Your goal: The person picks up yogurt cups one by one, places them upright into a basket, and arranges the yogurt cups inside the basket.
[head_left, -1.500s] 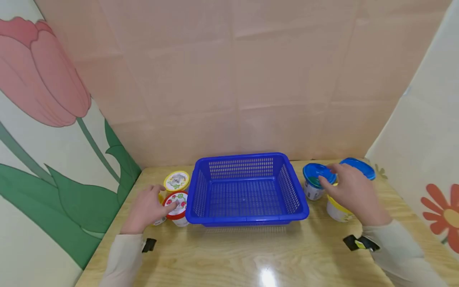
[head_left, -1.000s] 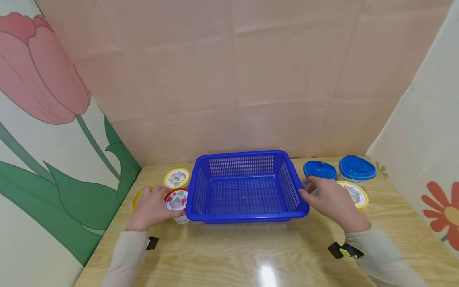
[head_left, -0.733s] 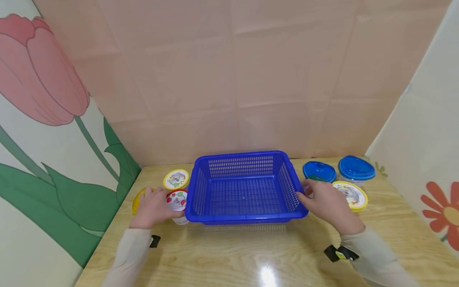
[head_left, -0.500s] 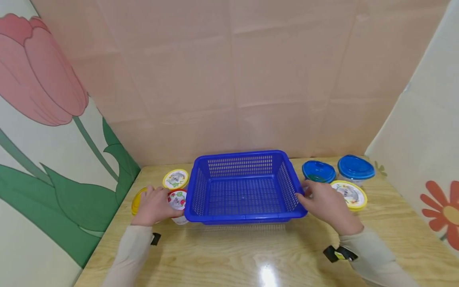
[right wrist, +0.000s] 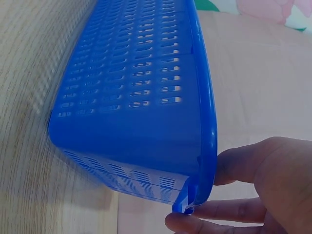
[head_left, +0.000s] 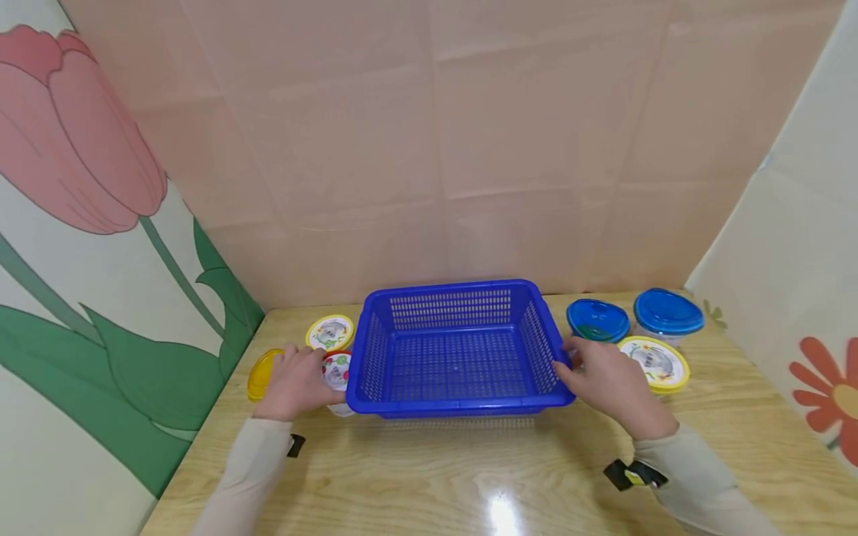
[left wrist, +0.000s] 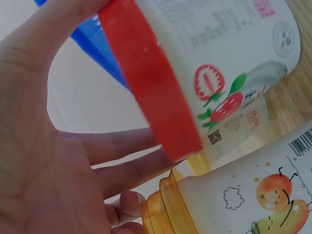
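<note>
A blue plastic basket with slotted walls stands in the middle of the table. My right hand pinches its right rim, thumb inside and fingers underneath, as the right wrist view shows for the basket corner. My left hand spans the red lid of a strawberry-printed tub beside the basket's left wall, thumb on the near side and fingers on the far side. The left wrist view shows that tub close up, with a yellow-lidded tub touching or nearly touching my lower fingers.
Left of the basket stand a yellow-lidded tub and one with an orange-yellow lid. On the right are two blue-lidded tubs, the nearer and the farther, plus a yellow-lidded one. Decorated walls enclose the table.
My right hand has come left from the blue- and yellow-lidded tubs to the basket's rim. My left hand has slid slightly right over the red-lidded tub, which has shifted a little right too.
</note>
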A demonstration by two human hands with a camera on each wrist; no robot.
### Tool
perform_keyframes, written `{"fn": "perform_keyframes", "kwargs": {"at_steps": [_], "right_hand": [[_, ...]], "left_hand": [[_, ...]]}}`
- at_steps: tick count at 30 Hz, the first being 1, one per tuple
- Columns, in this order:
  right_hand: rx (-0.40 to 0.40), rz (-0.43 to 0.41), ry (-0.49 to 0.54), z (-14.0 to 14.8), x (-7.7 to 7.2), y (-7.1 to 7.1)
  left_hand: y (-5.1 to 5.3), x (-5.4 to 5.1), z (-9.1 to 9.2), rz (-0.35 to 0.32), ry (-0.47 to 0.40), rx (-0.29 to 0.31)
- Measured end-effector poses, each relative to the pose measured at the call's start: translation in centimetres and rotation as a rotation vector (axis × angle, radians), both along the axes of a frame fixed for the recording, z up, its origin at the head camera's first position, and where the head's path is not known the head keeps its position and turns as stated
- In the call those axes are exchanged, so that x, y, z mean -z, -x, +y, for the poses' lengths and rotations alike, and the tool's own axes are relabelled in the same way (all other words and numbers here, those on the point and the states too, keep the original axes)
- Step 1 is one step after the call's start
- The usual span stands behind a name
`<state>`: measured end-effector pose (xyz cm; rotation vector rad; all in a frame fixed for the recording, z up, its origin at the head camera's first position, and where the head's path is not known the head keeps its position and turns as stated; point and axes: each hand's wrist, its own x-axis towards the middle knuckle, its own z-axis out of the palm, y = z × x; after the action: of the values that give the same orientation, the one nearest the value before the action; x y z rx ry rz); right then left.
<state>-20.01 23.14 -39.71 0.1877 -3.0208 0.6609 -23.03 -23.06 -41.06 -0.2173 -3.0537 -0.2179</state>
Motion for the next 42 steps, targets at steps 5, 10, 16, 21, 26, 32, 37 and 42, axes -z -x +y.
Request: {"fn": "perform_keyframes", "kwargs": {"at_steps": [5, 10, 16, 21, 26, 32, 37, 42], "right_hand": [[-0.008, -0.003, 0.009, 0.0, 0.0, -0.1], [-0.008, 0.001, 0.005, 0.0, 0.0, -0.1], [-0.018, 0.005, -0.017, 0.1, 0.0, -0.2], [-0.023, 0.003, -0.023, 0.1, 0.0, -0.2], [-0.018, -0.006, -0.009, 0.1, 0.1, -0.2], [-0.012, -0.012, 0.003, 0.1, 0.2, -0.3], [-0.011, -0.017, 0.008, 0.0, 0.2, -0.3], [-0.008, -0.016, 0.011, 0.0, 0.1, -0.3]], "left_hand": [[-0.3, -0.1, -0.3, 0.074, 0.021, 0.026], [-0.3, -0.3, -0.7, 0.107, 0.003, 0.021], [-0.3, -0.3, -1.0, 0.090, -0.013, -0.019], [-0.2, -0.3, -1.0, 0.075, -0.058, -0.059], [-0.2, -0.6, -1.1, 0.113, -0.102, -0.082], [-0.2, -0.8, -1.2, 0.159, -0.145, -0.100], [-0.3, -1.2, -1.2, 0.159, -0.160, -0.126], [-0.4, -2.0, -1.0, 0.170, -0.178, -0.137]]}}
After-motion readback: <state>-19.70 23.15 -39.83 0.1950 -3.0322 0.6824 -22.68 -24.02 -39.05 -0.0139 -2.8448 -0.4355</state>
